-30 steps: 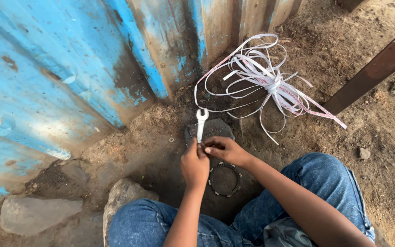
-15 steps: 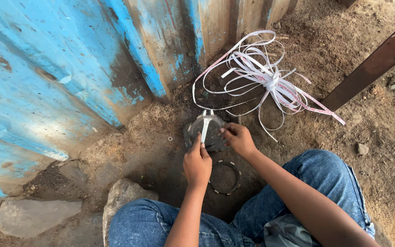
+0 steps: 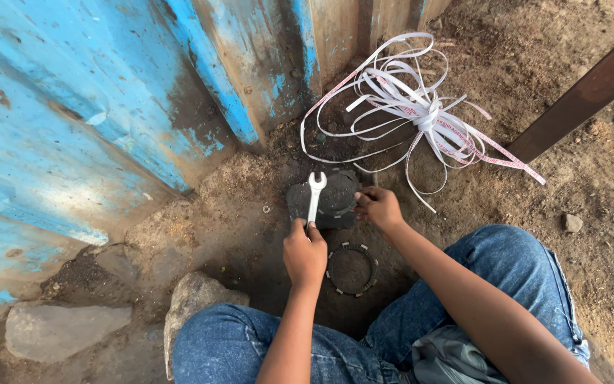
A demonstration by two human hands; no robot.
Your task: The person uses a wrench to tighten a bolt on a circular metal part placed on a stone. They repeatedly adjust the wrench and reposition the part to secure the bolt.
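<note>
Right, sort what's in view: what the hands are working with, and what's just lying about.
In use:
- spanner held by left hand
- dark round part steadied by right hand
- toothed ring beside the hands

Lying about:
- white strapping tangle
- stones
- blue metal sheet
- brown bar

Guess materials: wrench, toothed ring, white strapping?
Wrench: bright silvery metal, likely steel, held in the left hand. Ring: dark, dull, probably metal, grimy. Strapping: thin, flat, white, looks like plastic band, loosely looped.
</note>
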